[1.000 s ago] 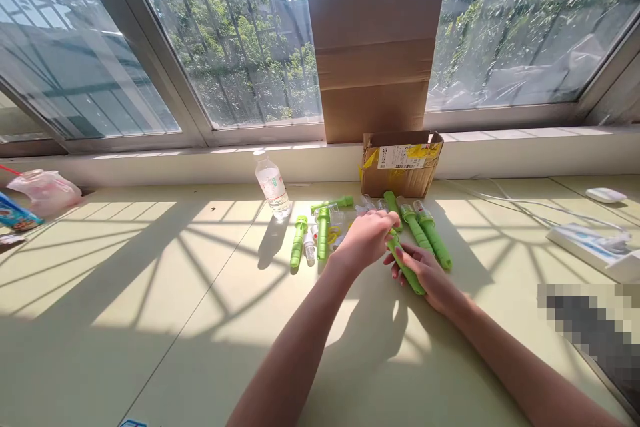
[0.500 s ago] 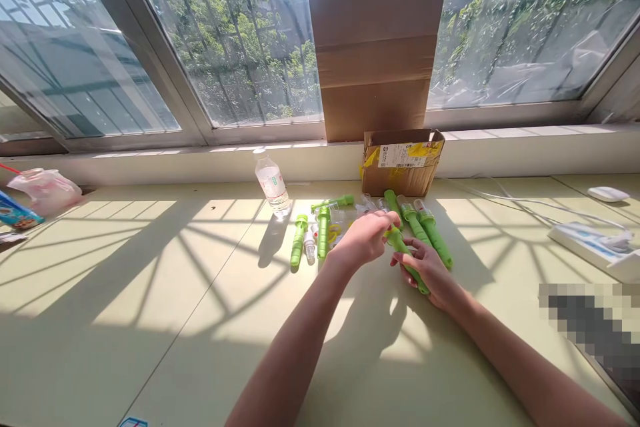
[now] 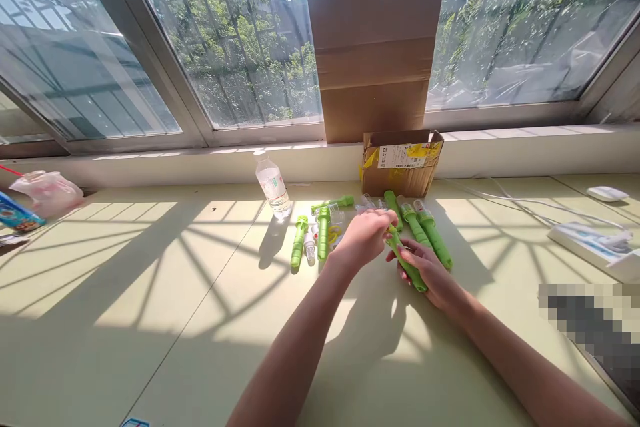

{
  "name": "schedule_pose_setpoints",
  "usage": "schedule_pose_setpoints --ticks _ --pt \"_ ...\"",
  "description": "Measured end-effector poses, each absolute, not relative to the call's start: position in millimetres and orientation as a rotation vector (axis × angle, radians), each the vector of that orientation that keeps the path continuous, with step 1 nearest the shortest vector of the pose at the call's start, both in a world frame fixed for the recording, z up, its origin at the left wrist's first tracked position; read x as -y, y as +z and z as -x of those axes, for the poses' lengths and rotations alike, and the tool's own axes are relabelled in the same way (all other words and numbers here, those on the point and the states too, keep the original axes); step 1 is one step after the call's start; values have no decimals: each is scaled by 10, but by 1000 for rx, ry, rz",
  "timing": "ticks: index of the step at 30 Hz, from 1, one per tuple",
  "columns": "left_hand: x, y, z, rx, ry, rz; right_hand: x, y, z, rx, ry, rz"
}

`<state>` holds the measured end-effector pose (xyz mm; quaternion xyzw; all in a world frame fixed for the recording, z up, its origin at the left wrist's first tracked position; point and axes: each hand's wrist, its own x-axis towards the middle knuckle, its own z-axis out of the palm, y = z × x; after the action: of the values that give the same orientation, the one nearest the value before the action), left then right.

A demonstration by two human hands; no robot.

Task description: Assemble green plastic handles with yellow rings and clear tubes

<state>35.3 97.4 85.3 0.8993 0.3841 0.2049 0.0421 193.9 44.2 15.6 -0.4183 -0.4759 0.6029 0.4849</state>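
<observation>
A green tube (image 3: 410,268) is wrapped in the fingers of my right hand (image 3: 431,271), tilted with its top toward the upper left. At that top end, my left hand (image 3: 366,233) is closed; its fingertips and whatever they pinch are too small to make out. Two more green tubes with clear caps (image 3: 436,240) lie just right of my hands. To the left are a short green tube (image 3: 299,245), a longer one (image 3: 323,233) and a small clear piece (image 3: 310,249). Another green piece (image 3: 340,203) lies crosswise behind them.
A water bottle (image 3: 273,185) stands behind the tubes on the left. A cardboard box (image 3: 400,177) is at the window sill. A power strip (image 3: 590,247) with cables lies right; a pink bag (image 3: 47,193) and blue packet (image 3: 19,212) sit far left.
The green tube and my right hand have shifted slightly, the tube's lower end moving a little up and left. My left hand stays almost in place at its top.
</observation>
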Motion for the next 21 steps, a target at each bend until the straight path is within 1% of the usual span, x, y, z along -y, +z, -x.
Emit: schedule_pose_setpoints --ticks 6,11,21 --pt "-959 875 -340 -1157 579 -2718 -469 91 -1940 1161 1403 1088" --pt "-951 886 -334 -1105 546 -2702 -462 92 -1955 1120 1426 1038" --pt "-939 872 -364 -1135 623 -2735 -452 153 -1971 1115 1499 966"
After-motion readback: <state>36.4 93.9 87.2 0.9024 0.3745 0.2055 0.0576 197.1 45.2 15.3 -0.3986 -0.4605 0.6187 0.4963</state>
